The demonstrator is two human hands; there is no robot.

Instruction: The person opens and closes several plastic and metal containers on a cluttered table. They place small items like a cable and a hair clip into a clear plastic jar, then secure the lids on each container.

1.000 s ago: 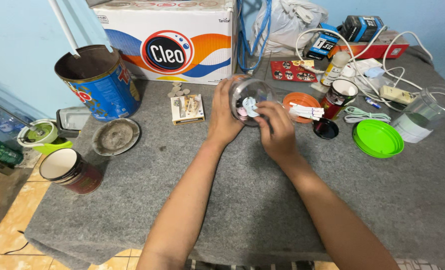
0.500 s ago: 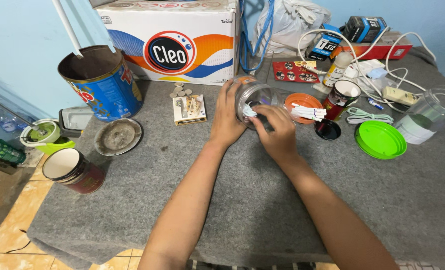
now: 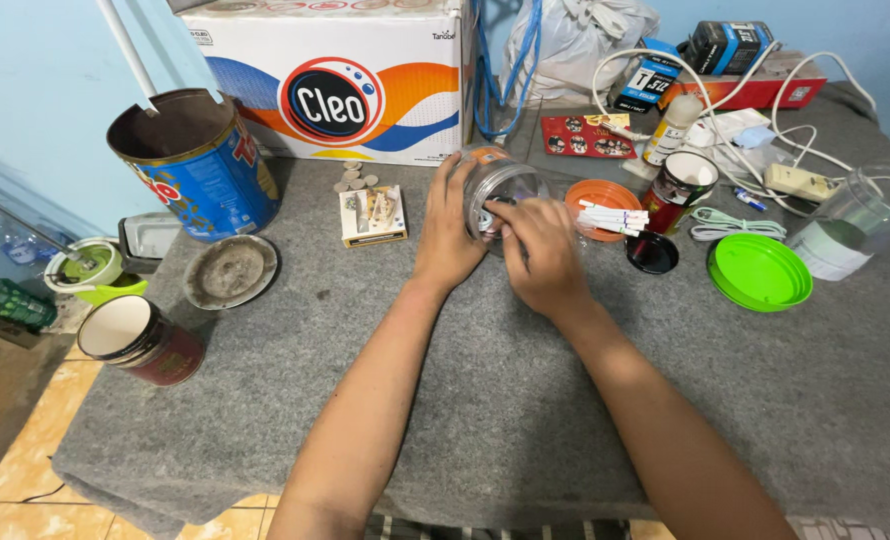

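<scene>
While left hand (image 3: 448,232) grips clear jar (image 3: 505,180) | right hand (image 3: 539,252) fingers (image 3: 510,212) inside its mouth, grip unclear

A grey felt-covered table (image 3: 485,400) carries a printed box (image 3: 330,80), blue tin (image 3: 200,165), green lid (image 3: 758,272), orange lid (image 3: 601,196) and coins (image 3: 356,179)

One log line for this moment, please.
left hand: holds clear jar tilted | right hand: fingers at jar mouth | surface: grey felt table
</scene>
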